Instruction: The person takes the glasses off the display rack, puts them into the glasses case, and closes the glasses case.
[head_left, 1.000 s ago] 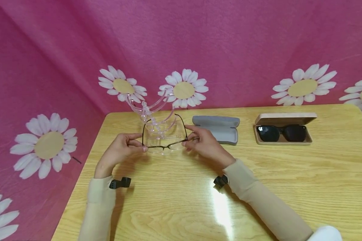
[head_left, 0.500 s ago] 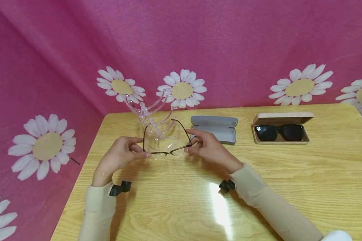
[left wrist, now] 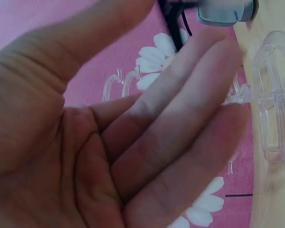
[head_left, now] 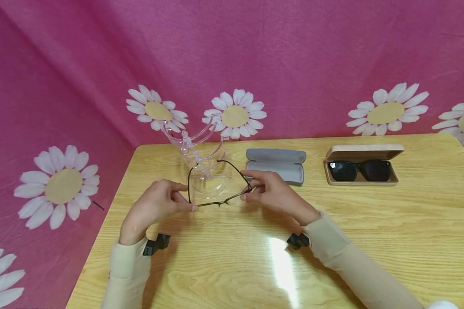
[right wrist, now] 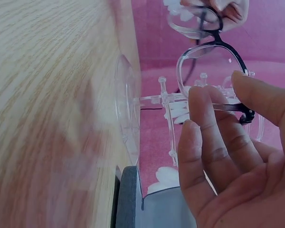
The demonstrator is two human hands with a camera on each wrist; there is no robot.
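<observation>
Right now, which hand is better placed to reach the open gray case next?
Probably the right hand: it holds the glasses at the side nearest the gray case, while the left hand holds the opposite side.

Dark sunglasses (head_left: 377, 171) lie in an open case (head_left: 365, 151)

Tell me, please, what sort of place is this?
Perhaps an indoor corner arranged for showing or filming glasses: a flowered pink cloth rises behind a wooden table, which bears a clear stand. Whether it is a shop or home, I cannot tell.
</observation>
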